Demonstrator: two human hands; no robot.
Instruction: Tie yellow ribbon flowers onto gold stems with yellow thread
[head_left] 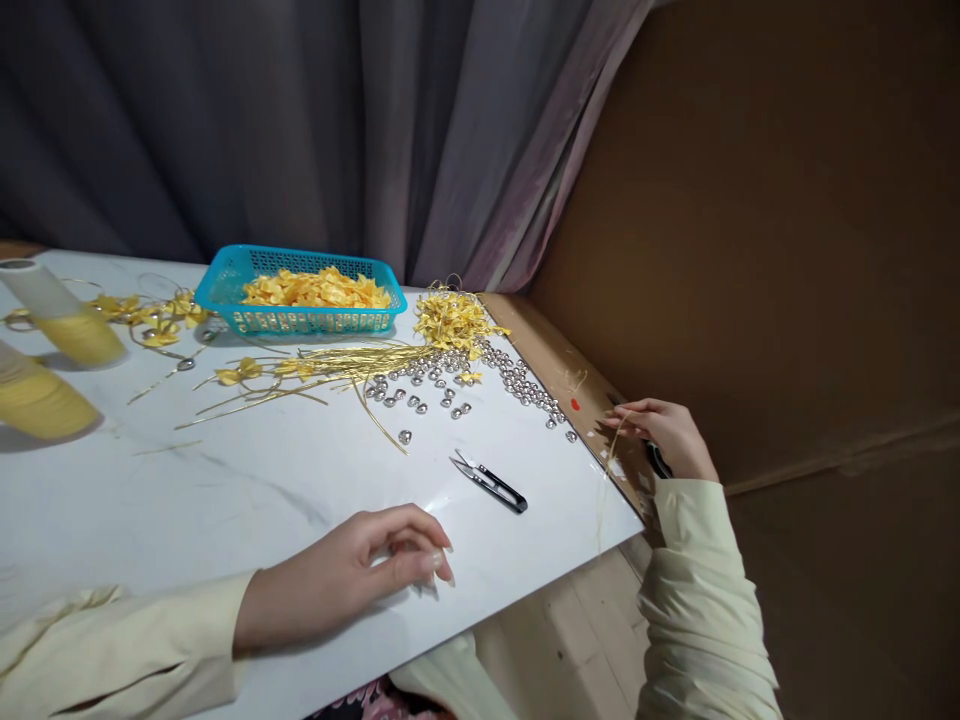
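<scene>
My left hand (360,560) rests on the white tabletop near its front edge, fingers loosely curled, with nothing visible in it. A pair of black-handled thread snips (491,482) lies just beyond it, blades pointing away to the left. Out past the table's right edge, my right hand (667,432) pinches a thin pale-yellow thread (604,490), which hangs down in front of the table corner. Part of a black curved object (658,461) shows beneath that hand; whether the hand touches it, I cannot tell.
A blue basket (315,322) holds yellow ribbon bows. Beside it lie a bunch of yellow bows (454,320), gold cords (345,362) and scattered silver beads (525,385). Yellow thread cones (79,335) stand at left. A brown cardboard panel (787,250) rises at right, a curtain (300,120) behind.
</scene>
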